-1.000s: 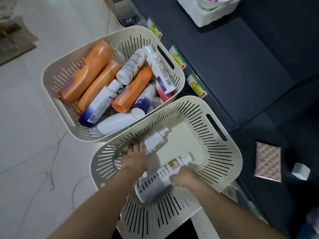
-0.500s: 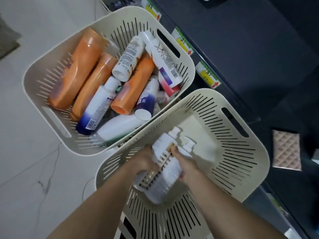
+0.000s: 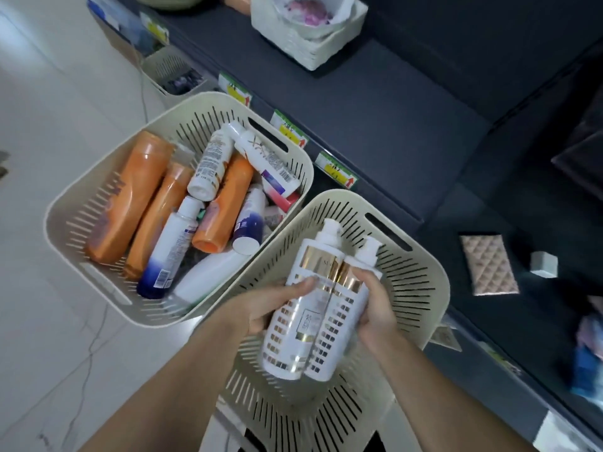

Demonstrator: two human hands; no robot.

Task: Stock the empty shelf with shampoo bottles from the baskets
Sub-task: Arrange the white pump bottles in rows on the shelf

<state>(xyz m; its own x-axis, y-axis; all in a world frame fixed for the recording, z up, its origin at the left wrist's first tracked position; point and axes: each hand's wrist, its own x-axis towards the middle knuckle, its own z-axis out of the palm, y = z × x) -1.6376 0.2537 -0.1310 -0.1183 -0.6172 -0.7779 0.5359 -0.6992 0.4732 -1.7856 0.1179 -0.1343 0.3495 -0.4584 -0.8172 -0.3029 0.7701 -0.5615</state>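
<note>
Two white bottles held over the near basket.
We see the left hand [image 3: 277,306] and right hand [image 3: 375,308] clamped on two white bottles [image 3: 313,314] at lower centre, above the near basket [image 3: 421,288].

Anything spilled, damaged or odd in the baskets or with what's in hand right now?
Nothing stands out. The left hand and right hand hold two white-and-gold bottles side by side, caps on, over the near basket. The loose bottles in the far basket lie jumbled across each other, but no spill or damage shows.
</note>
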